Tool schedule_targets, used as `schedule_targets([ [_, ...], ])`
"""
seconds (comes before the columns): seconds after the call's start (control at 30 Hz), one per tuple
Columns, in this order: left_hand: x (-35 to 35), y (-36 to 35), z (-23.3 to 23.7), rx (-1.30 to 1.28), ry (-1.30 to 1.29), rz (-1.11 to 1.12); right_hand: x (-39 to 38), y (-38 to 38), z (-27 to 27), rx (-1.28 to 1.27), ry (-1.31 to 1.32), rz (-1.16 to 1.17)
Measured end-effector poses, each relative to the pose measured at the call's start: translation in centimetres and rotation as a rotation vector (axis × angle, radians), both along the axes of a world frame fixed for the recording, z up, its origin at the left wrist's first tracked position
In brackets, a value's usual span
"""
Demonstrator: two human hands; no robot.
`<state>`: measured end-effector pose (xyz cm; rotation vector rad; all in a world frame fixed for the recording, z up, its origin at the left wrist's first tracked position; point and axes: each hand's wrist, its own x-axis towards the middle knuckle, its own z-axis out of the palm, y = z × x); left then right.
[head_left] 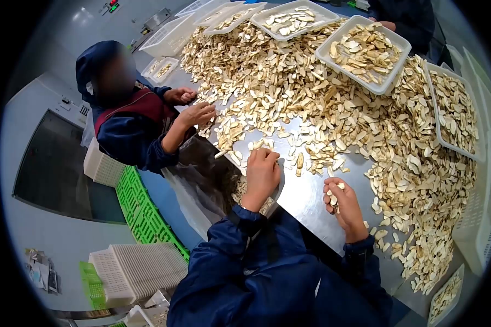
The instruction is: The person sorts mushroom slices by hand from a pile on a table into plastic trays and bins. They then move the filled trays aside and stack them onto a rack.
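Pale dried slices [311, 101] lie heaped across a metal table [311, 204]. At the table's near edge is my left hand [263, 173], its fingers bent down beside a few loose slices; what they hold, if anything, is hidden. To the right, my right hand [345, 204] is closed around several slices [334, 197], which show between the thumb and fingers. The main heap curves around beyond and to the right of both hands.
A co-worker [131, 114] has both hands at the table's left side. White trays of slices [365, 54] rest on the heap. Below the left edge hangs a plastic bag [188, 188]. Stacked white trays [142, 270] and green crates [144, 212] stand lower left.
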<state>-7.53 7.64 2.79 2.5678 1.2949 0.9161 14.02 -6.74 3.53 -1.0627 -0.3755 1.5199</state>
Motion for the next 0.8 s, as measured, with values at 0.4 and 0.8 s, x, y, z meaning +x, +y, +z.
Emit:
schedule_targets([
  [0.4, -0.4, 1.5, -0.8, 0.149, 0.112, -0.089, 0.2, -0.2, 0.4, -0.002, -0.043, 0.006],
  [0.8, 4.7, 5.9, -1.3, 0.211, 0.292, -0.13, -0.2, -0.1, 0.7, -0.014, -0.098, -0.008],
])
